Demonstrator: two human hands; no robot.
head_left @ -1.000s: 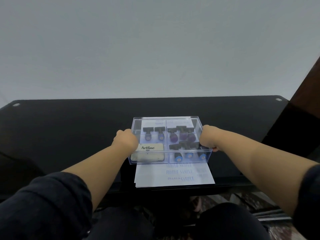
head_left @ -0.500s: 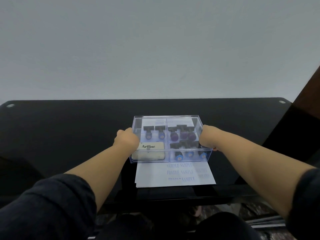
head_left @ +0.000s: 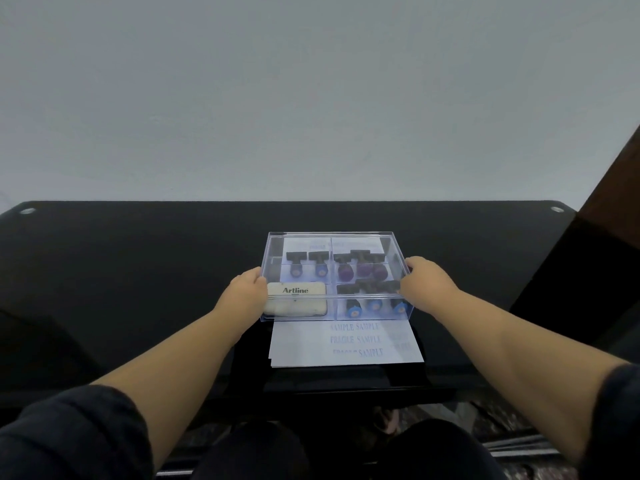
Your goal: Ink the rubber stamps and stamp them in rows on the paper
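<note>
A clear plastic box (head_left: 332,237) with a lid stands on the black table, over the far part of a white paper (head_left: 304,344) printed with rows of blue SAMPLE and FRAGILE marks. Inside lie several black-handled rubber stamps (head_left: 363,268) with blue and purple knobs, and a cream Artline ink pad (head_left: 296,298) at the front left. My left hand (head_left: 246,296) grips the box's left side. My right hand (head_left: 425,285) grips its right side.
The black glass table (head_left: 138,265) reaches back to a pale wall. A dark brown panel (head_left: 609,216) rises at the right. The table's near edge runs just below the paper, with my dark-clothed knees under it.
The box has slid away from me over the paper, uncovering more of the stamped rows. Both hands stayed on its sides.
</note>
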